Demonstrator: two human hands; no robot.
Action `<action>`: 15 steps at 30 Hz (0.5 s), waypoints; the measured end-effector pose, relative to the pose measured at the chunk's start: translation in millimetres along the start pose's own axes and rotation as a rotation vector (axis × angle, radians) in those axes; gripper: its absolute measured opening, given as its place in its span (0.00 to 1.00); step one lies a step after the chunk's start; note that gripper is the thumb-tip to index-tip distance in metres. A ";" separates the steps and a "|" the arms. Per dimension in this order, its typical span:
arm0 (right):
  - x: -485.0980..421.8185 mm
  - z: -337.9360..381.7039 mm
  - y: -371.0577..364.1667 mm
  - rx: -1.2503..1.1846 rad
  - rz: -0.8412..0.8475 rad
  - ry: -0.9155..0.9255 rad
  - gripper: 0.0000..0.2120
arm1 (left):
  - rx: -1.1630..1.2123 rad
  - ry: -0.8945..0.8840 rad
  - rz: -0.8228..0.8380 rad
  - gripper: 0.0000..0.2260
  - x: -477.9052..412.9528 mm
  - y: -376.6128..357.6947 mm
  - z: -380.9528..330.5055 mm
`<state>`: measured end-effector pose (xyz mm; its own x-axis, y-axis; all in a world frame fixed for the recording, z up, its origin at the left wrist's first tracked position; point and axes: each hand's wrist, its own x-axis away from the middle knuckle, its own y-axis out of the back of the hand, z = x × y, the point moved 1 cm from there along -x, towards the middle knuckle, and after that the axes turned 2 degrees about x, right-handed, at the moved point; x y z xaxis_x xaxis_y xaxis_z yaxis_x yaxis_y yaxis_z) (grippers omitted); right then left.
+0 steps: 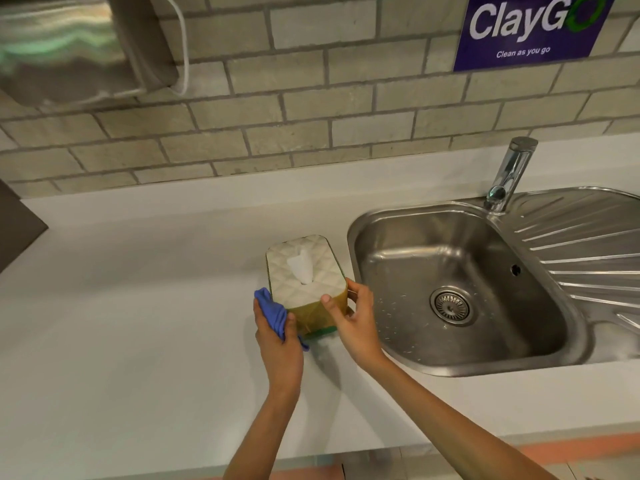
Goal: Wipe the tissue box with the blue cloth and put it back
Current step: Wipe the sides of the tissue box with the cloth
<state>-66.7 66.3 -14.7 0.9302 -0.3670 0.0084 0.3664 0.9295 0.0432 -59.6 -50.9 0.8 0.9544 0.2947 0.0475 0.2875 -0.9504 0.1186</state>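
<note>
The tissue box (304, 268) has a white quilted top with a tissue sticking out, amber sides and a green base. It is tipped with its near end lifted off the white counter (138, 323), just left of the sink. My right hand (353, 317) grips its near right corner, thumb on the top edge. My left hand (277, 337) holds the bunched blue cloth (273, 311) pressed against the box's near left side.
A steel sink (450, 282) with a drainer and a chrome tap (509, 174) lies right of the box. A metal dispenser (76, 50) hangs on the brick wall at the top left. A blue sign (526, 29) is on the wall. The counter's front edge runs near the bottom.
</note>
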 end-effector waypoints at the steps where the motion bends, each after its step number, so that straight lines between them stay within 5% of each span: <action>1: 3.6 -1.2 -2.0 0.007 0.016 0.011 0.25 | 0.013 0.034 -0.012 0.28 -3.0 2.2 -1.8; 15: 31.8 -12.3 -20.0 0.102 0.151 0.132 0.27 | 0.417 0.507 0.019 0.17 -17.0 31.2 -12.7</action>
<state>-44.1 36.4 -27.6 0.9719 -0.2092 -0.1080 0.2241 0.9626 0.1522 -67.9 -84.3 16.3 0.8332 0.1907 0.5191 0.3748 -0.8849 -0.2765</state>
